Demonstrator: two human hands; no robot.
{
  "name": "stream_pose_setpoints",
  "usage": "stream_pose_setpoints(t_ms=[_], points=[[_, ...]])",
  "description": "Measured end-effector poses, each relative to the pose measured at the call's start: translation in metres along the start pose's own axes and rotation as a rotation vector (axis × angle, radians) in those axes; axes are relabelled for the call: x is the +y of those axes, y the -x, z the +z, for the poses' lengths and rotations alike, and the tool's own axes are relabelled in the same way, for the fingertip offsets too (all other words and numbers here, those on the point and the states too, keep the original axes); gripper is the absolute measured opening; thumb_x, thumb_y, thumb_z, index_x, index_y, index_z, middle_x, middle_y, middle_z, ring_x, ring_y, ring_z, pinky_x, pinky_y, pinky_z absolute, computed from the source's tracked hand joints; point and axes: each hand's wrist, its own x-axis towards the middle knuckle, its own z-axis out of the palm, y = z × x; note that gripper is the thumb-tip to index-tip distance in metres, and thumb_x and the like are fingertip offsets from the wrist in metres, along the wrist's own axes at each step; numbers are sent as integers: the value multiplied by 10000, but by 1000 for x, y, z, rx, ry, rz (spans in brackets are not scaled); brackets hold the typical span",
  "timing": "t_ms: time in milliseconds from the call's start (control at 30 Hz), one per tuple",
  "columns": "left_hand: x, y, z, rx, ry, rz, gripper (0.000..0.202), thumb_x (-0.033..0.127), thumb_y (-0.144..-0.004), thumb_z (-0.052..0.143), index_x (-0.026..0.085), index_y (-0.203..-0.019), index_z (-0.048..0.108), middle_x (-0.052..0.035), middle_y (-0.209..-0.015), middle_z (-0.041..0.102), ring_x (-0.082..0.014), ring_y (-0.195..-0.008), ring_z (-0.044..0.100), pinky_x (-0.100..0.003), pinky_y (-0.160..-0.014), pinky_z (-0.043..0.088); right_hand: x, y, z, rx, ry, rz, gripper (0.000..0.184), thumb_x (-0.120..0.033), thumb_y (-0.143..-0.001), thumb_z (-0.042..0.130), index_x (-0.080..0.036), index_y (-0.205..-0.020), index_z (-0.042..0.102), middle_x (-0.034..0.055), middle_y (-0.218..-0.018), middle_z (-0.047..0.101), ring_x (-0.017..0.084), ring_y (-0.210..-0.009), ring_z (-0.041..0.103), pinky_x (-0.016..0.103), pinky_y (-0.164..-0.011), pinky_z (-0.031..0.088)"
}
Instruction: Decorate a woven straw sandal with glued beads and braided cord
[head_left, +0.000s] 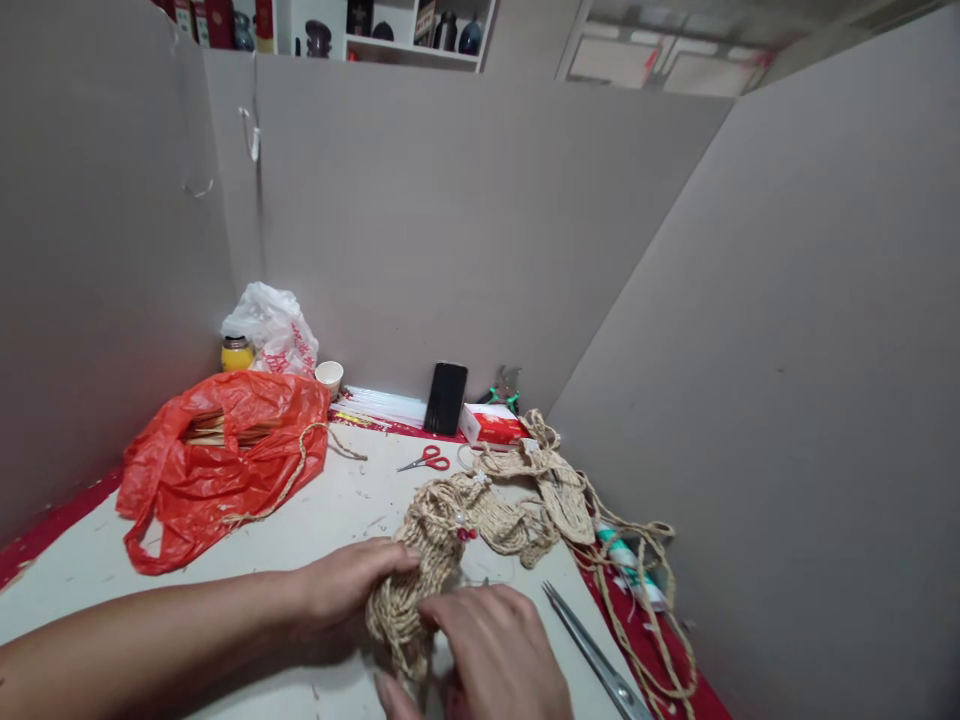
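A bundle of braided straw cord (pixel 426 530) stands on the table in front of me, its strands stitched or gathered side by side. My left hand (pixel 352 575) is closed around its left side, thumb on top. Against its lower right edge, my right hand (pixel 499 650) has its fingers curled and pressed together; what the fingertips pinch is hidden. Red beads (pixel 466 534) sit at the bundle's right edge. Further right, more coiled straw braid (pixel 562 490) runs back from the bundle. Long tweezers (pixel 596 655) lie right of my right hand.
An orange-red plastic bag (pixel 225 470) with straw inside lies at the left. Small red-handled scissors (pixel 429 459) rest behind the bundle. Along the back stand a phone (pixel 445 398), a paper cup (pixel 329 376) and pliers (pixel 505 388). Loose cord (pixel 660 600) trails at right. Grey partitions (pixel 450 220) enclose the table.
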Motion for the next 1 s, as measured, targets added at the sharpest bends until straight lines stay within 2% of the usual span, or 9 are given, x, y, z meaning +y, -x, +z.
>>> stream_pose_setpoints(t_ms=[67,167,367,433,533,600,733,900,1000], points=[[2,3,3,-17,-193,53,219,356,-782,575,161,-683,580,26,-654,578,-140,-655,500,-244,-645,392,-1,4,11,-62,-4,-30,188,-286,-712,670,-198,-825,547,-2,-637,622,193,-600,578,324,-620,373],[6,5,5,-142,-370,80,359,405,-860,458,181,-585,509,27,-602,518,-132,-607,446,-238,-608,372,0,9,24,-115,-56,66,64,-197,-744,610,-212,-735,549,-24,-586,598,166,-555,550,288,-576,341],[11,8,-1,-244,-334,70,560,591,-893,281,163,-644,541,-8,-635,523,-136,-604,453,-254,-612,394,-6,11,42,-167,-232,404,129,-199,-758,489,-220,-639,534,-39,-532,576,142,-513,550,263,-577,363],[15,14,-6,-226,-270,25,469,531,-879,356,165,-660,552,-14,-656,540,-143,-631,476,-255,-628,415,-8,10,47,-200,-310,484,169,-237,-779,469,-216,-626,537,-27,-528,574,143,-513,554,250,-558,385],[18,25,-15,-169,-207,-114,132,293,-724,546,172,-768,574,-2,-716,574,-142,-645,519,-264,-641,444,-10,9,52,-270,-448,619,148,-255,-764,478,-212,-641,548,-27,-520,569,136,-487,548,227,-516,399],[15,32,-21,-153,-172,-167,278,179,-635,557,185,-912,582,4,-802,591,-137,-680,546,-264,-660,455,-10,9,54,-314,-524,710,114,-262,-745,498,-210,-656,547,-34,-514,567,126,-461,534,215,-487,391],[3,40,-27,-138,-155,-64,396,135,-661,549,191,-1052,576,9,-855,592,-111,-703,522,-224,-672,434,-11,6,54,-349,-626,805,122,-296,-733,533,-198,-667,563,-26,-532,569,129,-488,526,213,-484,392],[-1,40,-32,-87,-319,61,240,199,-752,562,141,-968,649,-16,-819,620,-154,-774,535,-249,-723,432,-8,6,54,-376,-782,924,119,-280,-714,570,-188,-640,558,-67,-478,475,94,-443,438,193,-455,339],[-3,38,-40,12,-444,93,173,213,-766,577,134,-892,665,-30,-836,631,-168,-801,535,-260,-731,424,-5,16,59,-413,-776,940,125,-297,-729,565,-193,-659,560,-71,-461,476,90,-419,423,188,-428,322]])
